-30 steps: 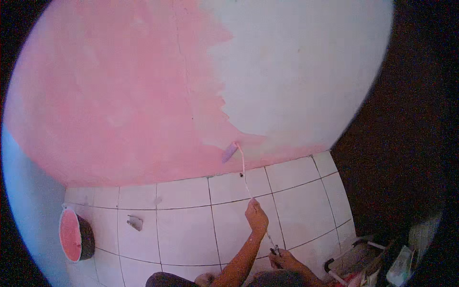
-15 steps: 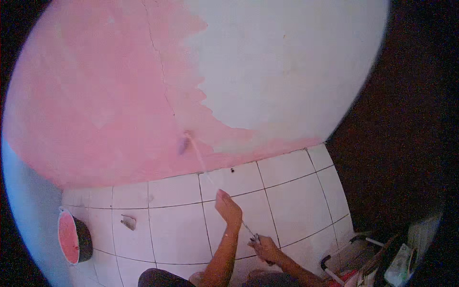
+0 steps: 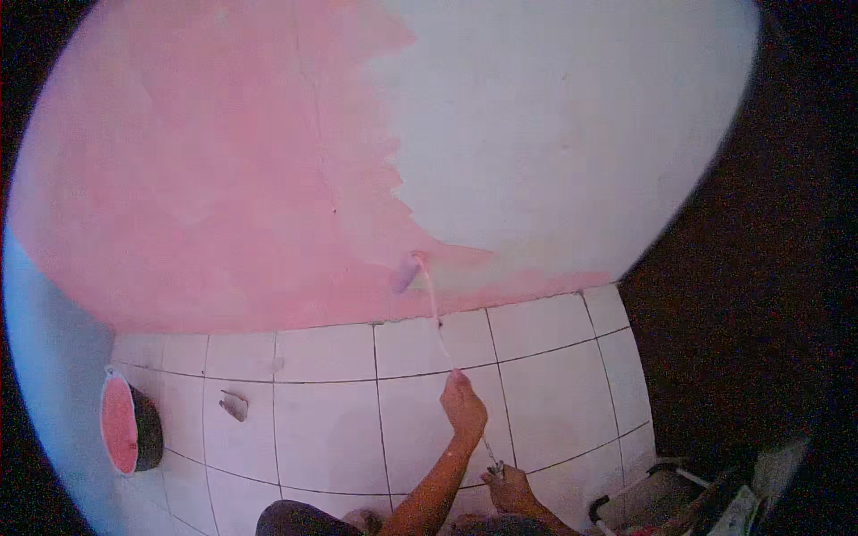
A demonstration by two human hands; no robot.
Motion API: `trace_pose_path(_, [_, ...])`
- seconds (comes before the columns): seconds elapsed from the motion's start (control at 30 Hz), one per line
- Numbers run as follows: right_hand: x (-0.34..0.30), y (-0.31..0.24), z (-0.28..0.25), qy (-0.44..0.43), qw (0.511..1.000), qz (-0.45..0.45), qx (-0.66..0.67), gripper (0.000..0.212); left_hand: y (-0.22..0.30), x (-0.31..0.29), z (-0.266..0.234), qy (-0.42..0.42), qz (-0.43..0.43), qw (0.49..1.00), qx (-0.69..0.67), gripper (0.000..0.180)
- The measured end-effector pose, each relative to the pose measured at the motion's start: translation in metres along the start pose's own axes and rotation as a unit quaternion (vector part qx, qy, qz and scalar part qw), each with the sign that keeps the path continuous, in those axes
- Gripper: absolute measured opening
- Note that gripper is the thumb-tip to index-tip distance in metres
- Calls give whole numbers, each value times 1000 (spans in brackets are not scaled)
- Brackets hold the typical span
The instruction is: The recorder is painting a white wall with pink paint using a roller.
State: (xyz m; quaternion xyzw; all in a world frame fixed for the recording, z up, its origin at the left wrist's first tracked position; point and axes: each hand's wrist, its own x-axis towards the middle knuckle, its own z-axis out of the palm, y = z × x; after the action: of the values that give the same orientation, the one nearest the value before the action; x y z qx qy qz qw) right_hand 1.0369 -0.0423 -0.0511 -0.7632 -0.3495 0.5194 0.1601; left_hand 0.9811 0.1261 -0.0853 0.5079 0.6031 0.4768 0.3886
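A paint roller (image 3: 407, 272) on a long thin pole (image 3: 436, 322) presses against the wall at the lower edge of the pink-painted area (image 3: 206, 179). My left hand (image 3: 464, 407) grips the pole partway up. My right hand (image 3: 508, 484) holds the pole's lower end near the bottom of the view. To the right of the roller, the wall (image 3: 581, 143) is still white, with a narrow pink strip along its base.
White tiles (image 3: 322, 420) cover the wall below the paint. A dark bucket of pink paint (image 3: 125, 433) hangs or stands at the lower left. A small fitting (image 3: 235, 406) sticks out of a tile. A tray-like object (image 3: 643, 505) lies at the lower right.
The roller swung left half a second ago and has now come back right and lower. Both hands followed it, shifting right again along the pole.
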Motion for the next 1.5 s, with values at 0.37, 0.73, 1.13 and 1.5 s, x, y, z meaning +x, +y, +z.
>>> trace_pose_path(0.37, [32,-24,-5,-63,990,-125,-21,46,18,39,-35,164,13,981,-100,33])
trace_pose_path(0.73, [5,42,31,-243,846,32,474,55,63,-14,-4,-86,85,980,157,36])
trace_pose_path(1.13, [-20,-29,-32,-179,942,-82,270,47,128,15,-21,42,127,991,-6,40])
trace_pose_path(1.5, [-67,-8,-44,-172,921,77,340,51,57,-36,17,-45,2,999,-2,42])
